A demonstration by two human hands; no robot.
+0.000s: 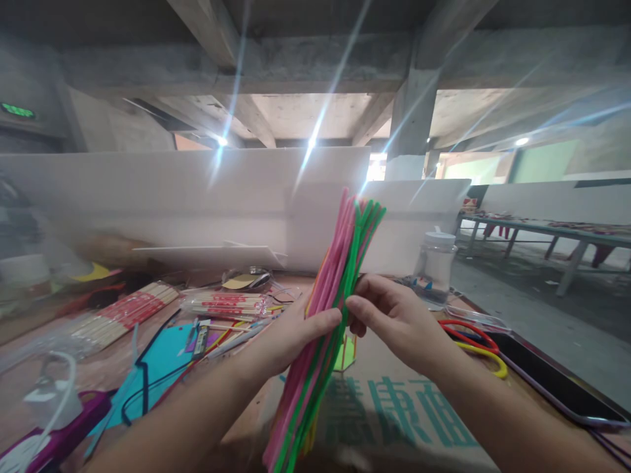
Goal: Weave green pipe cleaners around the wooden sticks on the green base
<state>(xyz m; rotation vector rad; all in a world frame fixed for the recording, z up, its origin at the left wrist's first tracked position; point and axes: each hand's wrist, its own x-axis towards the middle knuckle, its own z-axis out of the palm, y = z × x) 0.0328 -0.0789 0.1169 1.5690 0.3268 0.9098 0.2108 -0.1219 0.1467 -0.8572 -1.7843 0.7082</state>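
A tall bundle of pink and green pipe cleaners [329,286], with a little yellow showing low down, leans slightly right in front of me. My left hand [300,335] is closed around its middle, thumb lying across the front. On the bundle's right side, my right hand [377,305] has its fingers bent and drawn together at the green stems. It seems to pinch one at the edge; the fingertips are partly hidden. Behind the bundle, a small light-green piece with thin brown sticks [346,353] stands on the cardboard [389,368] printed with green characters.
Packs of wooden sticks [125,315] and a blue sheet [165,358] lie left, near a purple object [79,420] with a white cord. Rightward are a water bottle [434,266], red and yellow loops [476,345] and a phone [557,381]. A white board [197,203] stands behind.
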